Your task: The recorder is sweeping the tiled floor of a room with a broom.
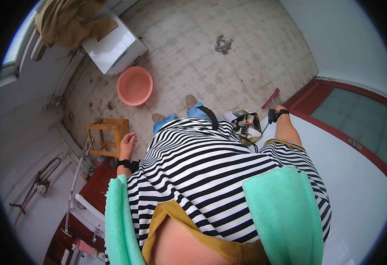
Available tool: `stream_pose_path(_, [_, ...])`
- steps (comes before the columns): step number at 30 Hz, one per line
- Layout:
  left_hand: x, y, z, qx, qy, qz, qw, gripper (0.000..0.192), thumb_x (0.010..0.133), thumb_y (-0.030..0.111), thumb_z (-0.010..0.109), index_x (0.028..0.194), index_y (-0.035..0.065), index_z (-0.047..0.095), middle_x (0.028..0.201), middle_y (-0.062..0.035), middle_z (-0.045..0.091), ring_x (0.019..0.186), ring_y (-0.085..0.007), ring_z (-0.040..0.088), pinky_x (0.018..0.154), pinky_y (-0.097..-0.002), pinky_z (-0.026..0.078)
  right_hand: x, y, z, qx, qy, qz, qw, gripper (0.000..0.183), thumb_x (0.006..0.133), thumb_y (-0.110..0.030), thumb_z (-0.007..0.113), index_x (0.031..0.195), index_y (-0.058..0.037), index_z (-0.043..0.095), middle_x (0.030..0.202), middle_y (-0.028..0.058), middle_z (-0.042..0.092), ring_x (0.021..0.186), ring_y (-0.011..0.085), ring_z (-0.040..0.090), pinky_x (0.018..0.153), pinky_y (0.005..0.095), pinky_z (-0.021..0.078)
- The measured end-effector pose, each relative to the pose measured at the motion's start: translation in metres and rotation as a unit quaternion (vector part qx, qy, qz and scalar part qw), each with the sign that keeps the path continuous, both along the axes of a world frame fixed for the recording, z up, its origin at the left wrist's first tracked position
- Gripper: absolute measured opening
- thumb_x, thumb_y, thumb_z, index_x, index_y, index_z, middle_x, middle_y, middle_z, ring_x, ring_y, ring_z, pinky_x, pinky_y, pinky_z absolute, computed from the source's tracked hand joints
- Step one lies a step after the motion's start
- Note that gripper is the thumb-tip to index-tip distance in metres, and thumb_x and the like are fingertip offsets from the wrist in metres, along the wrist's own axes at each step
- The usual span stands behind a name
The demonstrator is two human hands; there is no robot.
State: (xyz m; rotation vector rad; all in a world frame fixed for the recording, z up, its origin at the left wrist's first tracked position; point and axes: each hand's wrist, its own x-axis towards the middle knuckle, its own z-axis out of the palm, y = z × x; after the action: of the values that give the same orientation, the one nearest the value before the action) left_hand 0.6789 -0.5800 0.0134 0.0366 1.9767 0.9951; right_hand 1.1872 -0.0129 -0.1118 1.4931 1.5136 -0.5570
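My left hand (128,143) hangs at my side with loosely curled fingers and nothing visible in it. Beside it stands a small wooden stool (113,139). My right hand (281,109) is low on the other side, near the white wall. Just beyond it lies a red bar-shaped tool head (270,98) with a thin pale rod running towards the hand; whether I grip that rod is hidden. A bin (233,116) filled with mixed rubbish stands between my right hand and my leg. A green towel (279,212) hangs over my shoulders.
Ahead on the tiled floor (193,43) stands a pink plastic basin (135,86), next to a white box-shaped appliance (113,43) with brown cloth (70,23) on it. Broken debris (223,44) marks the floor. A red-framed glazed door (356,116) is right; a red-brown cabinet (97,185) is left.
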Motion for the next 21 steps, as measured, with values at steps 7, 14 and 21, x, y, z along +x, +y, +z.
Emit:
stream_pose_path(7, [0.017, -0.011, 0.02, -0.04, 0.012, -0.003, 0.999, 0.021, 0.081, 0.013, 0.05, 0.099, 0.0035, 0.055, 0.087, -0.0018, 0.057, 0.075, -0.0097, 0.055, 0.06, -0.0203, 0.04, -0.105, 0.034, -0.033, 0.01, 0.019, 0.174, 0.984, 0.02, 0.065, -0.026, 0.057, 0.077, -0.0125, 0.065, 0.082, 0.0069, 0.063, 0.076, 0.0196, 0.06, 0.062, 0.0362, 0.0457])
stream_pose_path(14, [0.031, -0.036, 0.011, -0.077, -0.015, 0.028, 0.997, 0.021, 0.08, 0.014, 0.051, 0.099, 0.0054, 0.055, 0.085, -0.001, 0.058, 0.073, -0.0093, 0.055, 0.059, -0.02, 0.04, -0.18, 0.047, -0.046, 0.109, 0.135, -0.074, 0.982, 0.015, 0.071, -0.017, 0.051, 0.068, -0.0077, 0.062, 0.06, 0.0059, 0.059, 0.051, 0.0179, 0.055, 0.048, 0.0323, 0.0416])
stream_pose_path(21, [0.043, -0.028, 0.013, -0.065, -0.015, 0.073, 0.995, 0.021, 0.08, 0.016, 0.051, 0.099, 0.006, 0.055, 0.085, -0.001, 0.057, 0.072, -0.0087, 0.055, 0.059, -0.0199, 0.039, -0.255, 0.073, 0.067, 0.084, 0.21, 0.04, 0.973, 0.016, 0.069, -0.016, 0.055, 0.079, -0.0067, 0.064, 0.064, 0.0102, 0.062, 0.06, 0.0209, 0.06, 0.057, 0.031, 0.0461])
